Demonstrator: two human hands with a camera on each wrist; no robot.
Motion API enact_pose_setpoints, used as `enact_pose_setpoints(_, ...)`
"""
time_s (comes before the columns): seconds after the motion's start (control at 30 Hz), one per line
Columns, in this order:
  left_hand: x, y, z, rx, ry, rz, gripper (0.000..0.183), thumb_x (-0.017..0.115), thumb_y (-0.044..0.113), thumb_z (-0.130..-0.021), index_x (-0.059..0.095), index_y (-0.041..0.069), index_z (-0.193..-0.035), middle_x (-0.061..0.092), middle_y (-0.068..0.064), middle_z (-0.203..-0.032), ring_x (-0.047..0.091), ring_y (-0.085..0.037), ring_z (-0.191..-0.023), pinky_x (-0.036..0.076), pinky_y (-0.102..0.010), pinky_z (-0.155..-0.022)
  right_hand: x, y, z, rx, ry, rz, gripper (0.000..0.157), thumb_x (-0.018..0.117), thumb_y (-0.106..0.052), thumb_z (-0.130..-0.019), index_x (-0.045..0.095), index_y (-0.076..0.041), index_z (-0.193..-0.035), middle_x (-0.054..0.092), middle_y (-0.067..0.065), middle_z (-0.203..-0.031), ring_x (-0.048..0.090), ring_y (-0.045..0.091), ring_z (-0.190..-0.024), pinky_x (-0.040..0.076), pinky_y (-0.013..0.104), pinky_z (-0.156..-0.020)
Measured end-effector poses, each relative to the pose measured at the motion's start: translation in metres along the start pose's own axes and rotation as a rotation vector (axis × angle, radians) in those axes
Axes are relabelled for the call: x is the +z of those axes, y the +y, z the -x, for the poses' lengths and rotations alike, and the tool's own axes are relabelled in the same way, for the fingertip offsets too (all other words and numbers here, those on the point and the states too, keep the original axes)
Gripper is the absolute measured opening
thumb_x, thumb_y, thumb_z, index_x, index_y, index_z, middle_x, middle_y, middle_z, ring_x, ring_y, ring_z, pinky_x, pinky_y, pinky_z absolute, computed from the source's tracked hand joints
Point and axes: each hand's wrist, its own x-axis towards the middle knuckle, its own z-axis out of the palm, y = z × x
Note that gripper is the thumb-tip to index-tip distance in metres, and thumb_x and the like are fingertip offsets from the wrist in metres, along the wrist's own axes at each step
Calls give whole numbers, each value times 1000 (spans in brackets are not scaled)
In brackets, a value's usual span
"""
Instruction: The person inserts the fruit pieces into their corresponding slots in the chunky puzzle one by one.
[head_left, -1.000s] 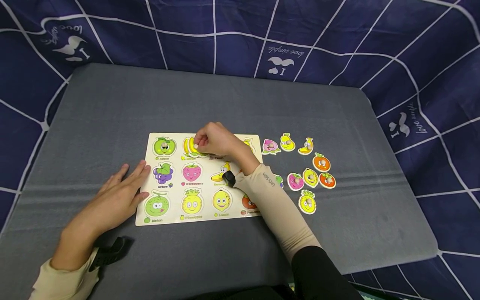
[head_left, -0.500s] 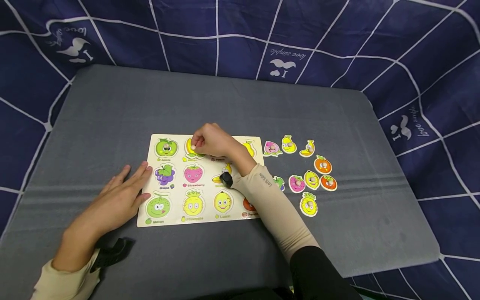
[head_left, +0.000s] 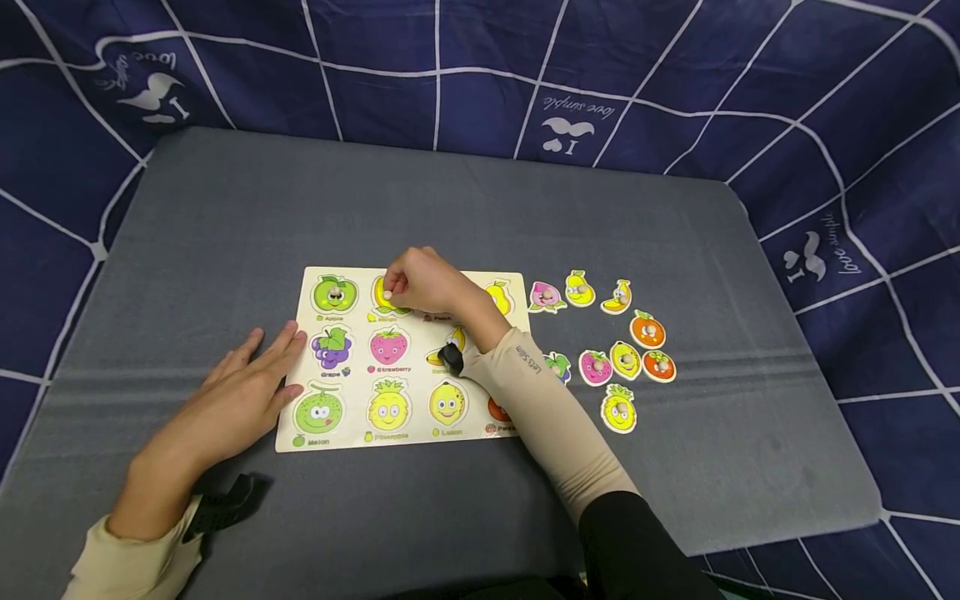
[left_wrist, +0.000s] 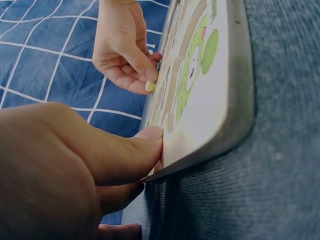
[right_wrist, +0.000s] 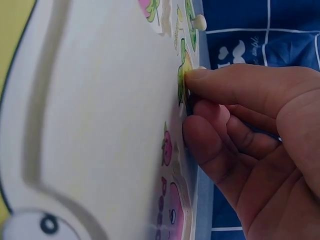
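Note:
A pale wooden fruit puzzle board [head_left: 352, 417] lies on the grey table. My right hand [head_left: 426, 283] is at its back row, thumb and curled fingers on the mango piece [right_wrist: 182, 80] beside its small knob [head_left: 387, 294]. This piece overlaps the mango spot. To its left the apple piece [head_left: 334, 293] sits in the board, knob up. My left hand [head_left: 236, 396] rests along the board's left edge with straight fingers; the left wrist view has its thumb [left_wrist: 147, 140] on the board's rim. The right forearm hides part of the board's right side.
Right of the board lie loose knobbed pieces: peach [head_left: 546, 297], pear [head_left: 580, 289], banana [head_left: 617, 297], orange [head_left: 647, 331], lemon [head_left: 626, 360], strawberry [head_left: 596, 367], persimmon [head_left: 658, 366] and pineapple [head_left: 618, 410]. A grape piece [head_left: 557, 365] is partly behind the right sleeve. A blue checked cloth [head_left: 480, 108] surrounds the table.
The mango piece, overhanging its spot to the right a second ago, has shifted slightly left onto it with my right hand. My left hand stays at the board's edge.

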Motion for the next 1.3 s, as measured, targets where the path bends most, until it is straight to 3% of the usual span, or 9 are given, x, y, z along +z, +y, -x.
enact_pose_setpoints(0.5,1,0,0,9,8,0,67,60,15,-99,26,-5,-153,19,-25,-159,12,-60,-140,11,-75,-105,-2,1,4,14,14,20,7,70,-9,-90,74,-7,-95,67,0,-80,57,10,-74,43,17,-68)
enact_pose_setpoints(1.3,0,-1,-1,2,-16,2,68,59,17,-100,24,-4,-154,16,-24,-160,8,-59,-141,9,-75,-105,-15,0,35,25,74,18,9,71,-10,-89,75,-6,-96,68,-1,-77,60,9,-70,46,18,-68)
